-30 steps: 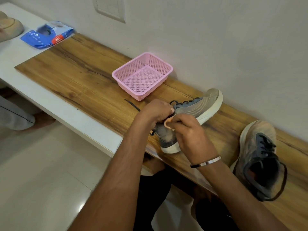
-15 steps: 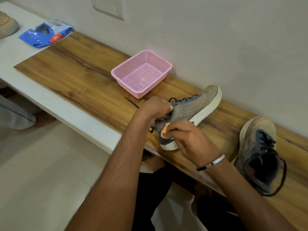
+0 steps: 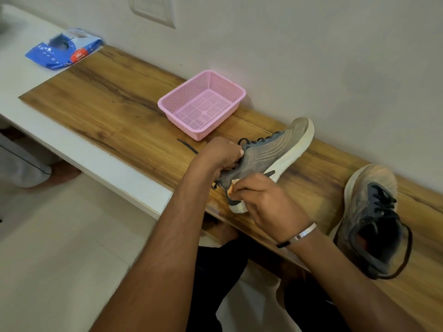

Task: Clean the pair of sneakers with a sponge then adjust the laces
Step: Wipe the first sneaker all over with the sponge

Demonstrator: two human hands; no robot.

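A dusty grey sneaker (image 3: 271, 154) with a white sole lies tilted on its side on the wooden bench (image 3: 115, 109), toe toward the wall. My left hand (image 3: 221, 153) grips its collar near the laces. My right hand (image 3: 266, 202) holds a small orange sponge (image 3: 232, 185) against the heel side of the shoe; most of the sponge is hidden under my fingers. A loose black lace end (image 3: 187, 146) trails on the wood left of my left hand. The second sneaker (image 3: 374, 216) rests upright at the right, laces loose.
A pink plastic basket (image 3: 231, 105) stands by the wall behind the held shoe. A blue packet (image 3: 63, 52) lies on the white surface at the far left. The bench's front edge runs just under my forearms. A bracelet circles my right wrist.
My right hand has slid the sponge down the shoe's side toward the heel. My left hand keeps its grip on the collar.
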